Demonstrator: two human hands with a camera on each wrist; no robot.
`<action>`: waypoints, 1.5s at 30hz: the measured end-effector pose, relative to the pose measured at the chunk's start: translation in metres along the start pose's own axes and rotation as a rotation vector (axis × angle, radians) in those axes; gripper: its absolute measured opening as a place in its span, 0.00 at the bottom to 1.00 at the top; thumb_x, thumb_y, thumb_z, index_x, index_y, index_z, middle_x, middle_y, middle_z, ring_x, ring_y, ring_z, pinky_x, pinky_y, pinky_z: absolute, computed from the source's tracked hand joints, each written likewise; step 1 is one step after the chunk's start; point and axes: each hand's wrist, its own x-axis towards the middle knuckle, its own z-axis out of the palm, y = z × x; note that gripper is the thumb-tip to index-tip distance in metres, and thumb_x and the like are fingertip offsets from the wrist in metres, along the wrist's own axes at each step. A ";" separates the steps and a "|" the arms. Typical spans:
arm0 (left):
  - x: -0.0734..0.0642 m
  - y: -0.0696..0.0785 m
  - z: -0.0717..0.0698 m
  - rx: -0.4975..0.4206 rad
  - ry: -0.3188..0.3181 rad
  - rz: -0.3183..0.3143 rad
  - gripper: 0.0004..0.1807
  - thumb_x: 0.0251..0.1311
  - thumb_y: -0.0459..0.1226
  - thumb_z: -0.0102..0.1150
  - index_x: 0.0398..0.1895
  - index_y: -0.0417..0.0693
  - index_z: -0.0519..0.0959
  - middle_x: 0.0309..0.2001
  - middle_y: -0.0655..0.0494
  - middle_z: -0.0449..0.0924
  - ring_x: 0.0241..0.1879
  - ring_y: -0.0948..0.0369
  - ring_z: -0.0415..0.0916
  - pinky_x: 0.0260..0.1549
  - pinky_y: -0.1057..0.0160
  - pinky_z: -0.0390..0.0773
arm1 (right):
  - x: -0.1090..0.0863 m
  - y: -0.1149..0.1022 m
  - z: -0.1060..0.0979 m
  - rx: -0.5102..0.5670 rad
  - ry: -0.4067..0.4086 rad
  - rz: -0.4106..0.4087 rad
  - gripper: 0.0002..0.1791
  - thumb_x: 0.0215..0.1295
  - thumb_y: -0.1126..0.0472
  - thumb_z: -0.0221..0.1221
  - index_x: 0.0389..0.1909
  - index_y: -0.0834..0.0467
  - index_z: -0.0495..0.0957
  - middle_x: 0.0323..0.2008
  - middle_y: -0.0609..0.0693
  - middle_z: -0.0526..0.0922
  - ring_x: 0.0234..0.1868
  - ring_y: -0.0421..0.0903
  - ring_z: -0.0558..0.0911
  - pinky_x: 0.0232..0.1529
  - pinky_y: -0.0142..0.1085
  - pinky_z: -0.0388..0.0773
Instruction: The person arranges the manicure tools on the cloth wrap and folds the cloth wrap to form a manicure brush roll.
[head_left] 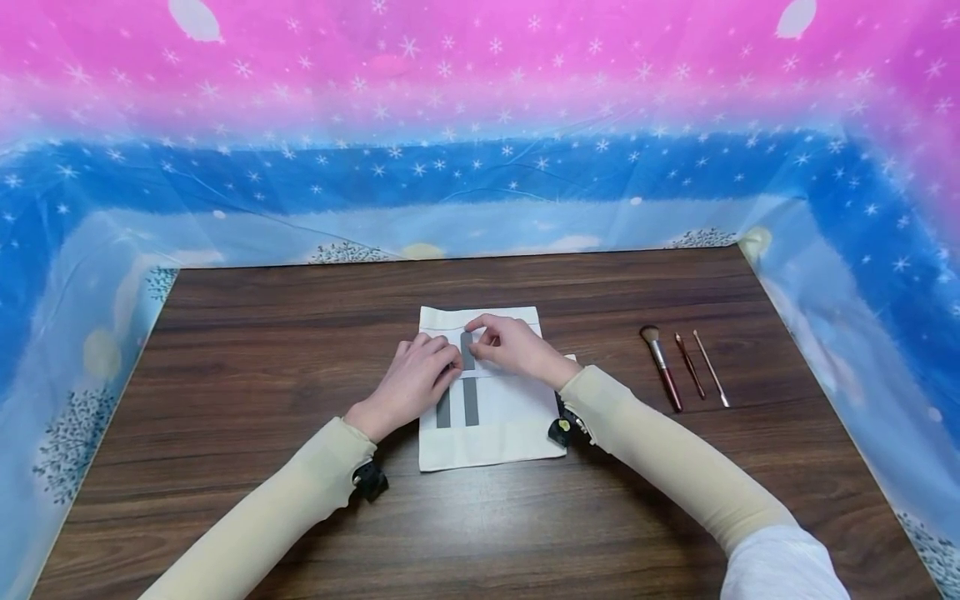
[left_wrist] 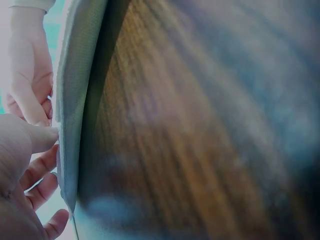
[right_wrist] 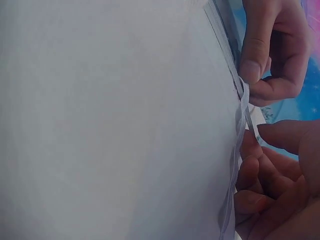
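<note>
Basically, L hand [head_left: 418, 373] pinches the white band [head_left: 491, 374], fingers nearly together, & R hand [head_left: 519, 347] has thumb & fingers pinching a grey strip [head_left: 468, 353] — strip runs under band on the cloth organizer [head_left: 498, 444], approx mid table [head_left: 480, 525], w/ brush [head_left: 663, 372] & 2 thin tools [head_left: 690, 367] to its R.
</note>
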 end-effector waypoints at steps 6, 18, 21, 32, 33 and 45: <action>-0.001 0.000 0.000 0.007 -0.003 -0.001 0.05 0.73 0.36 0.62 0.36 0.53 0.81 0.37 0.58 0.76 0.42 0.54 0.69 0.41 0.51 0.65 | -0.001 0.002 -0.002 -0.007 0.011 0.005 0.20 0.77 0.59 0.59 0.65 0.60 0.78 0.39 0.52 0.87 0.36 0.44 0.81 0.38 0.35 0.75; 0.002 0.006 -0.003 0.003 -0.055 -0.021 0.00 0.71 0.38 0.65 0.40 0.53 0.84 0.38 0.58 0.79 0.39 0.55 0.71 0.42 0.51 0.66 | -0.021 0.014 -0.019 0.037 0.058 0.025 0.17 0.77 0.57 0.57 0.61 0.57 0.80 0.34 0.49 0.86 0.32 0.44 0.80 0.36 0.37 0.74; 0.003 0.008 -0.002 0.003 -0.066 -0.017 0.02 0.71 0.38 0.66 0.42 0.53 0.84 0.40 0.57 0.81 0.42 0.55 0.73 0.43 0.50 0.67 | -0.029 0.019 -0.025 0.041 0.063 0.036 0.17 0.77 0.56 0.58 0.61 0.57 0.80 0.35 0.50 0.85 0.33 0.45 0.79 0.35 0.38 0.74; 0.006 0.013 -0.001 -0.010 -0.041 0.006 0.03 0.70 0.38 0.67 0.43 0.54 0.86 0.42 0.57 0.82 0.48 0.53 0.75 0.43 0.49 0.68 | -0.067 0.039 -0.047 0.022 0.103 0.041 0.17 0.78 0.56 0.58 0.61 0.58 0.79 0.35 0.48 0.86 0.31 0.46 0.76 0.35 0.41 0.72; 0.006 0.014 -0.001 -0.014 -0.043 0.007 0.03 0.70 0.38 0.67 0.44 0.54 0.86 0.43 0.56 0.82 0.48 0.53 0.75 0.43 0.50 0.67 | -0.070 0.041 -0.049 0.016 0.106 0.045 0.17 0.79 0.56 0.57 0.61 0.58 0.79 0.35 0.48 0.86 0.31 0.46 0.77 0.36 0.41 0.72; 0.010 0.015 0.000 -0.020 -0.072 -0.004 0.05 0.70 0.39 0.67 0.46 0.56 0.87 0.44 0.57 0.82 0.44 0.54 0.72 0.45 0.50 0.67 | -0.104 0.068 -0.074 -0.043 0.184 0.103 0.17 0.79 0.53 0.57 0.61 0.56 0.79 0.34 0.50 0.85 0.28 0.47 0.79 0.34 0.42 0.74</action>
